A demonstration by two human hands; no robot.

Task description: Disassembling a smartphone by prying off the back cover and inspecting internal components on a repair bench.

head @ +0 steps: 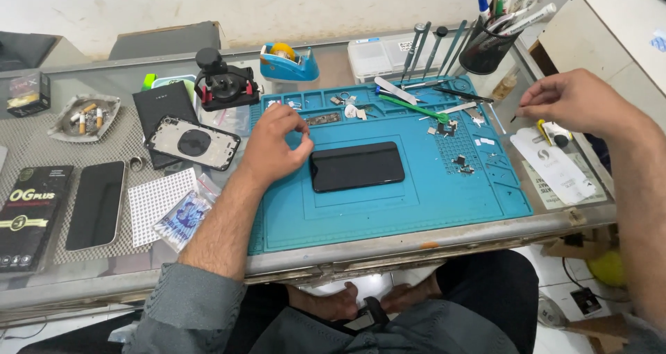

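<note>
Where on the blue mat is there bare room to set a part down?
The blue mat is bare in front of the black phone, along its near edge, and to the phone's right up to the loose small parts. The back strip is crowded with tools and the green pry tool.

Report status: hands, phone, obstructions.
Left hand open-fingered, resting at phone left end. Right hand pinching small tool over mat right edge. Phone flat, face-down, nothing on it.
</note>
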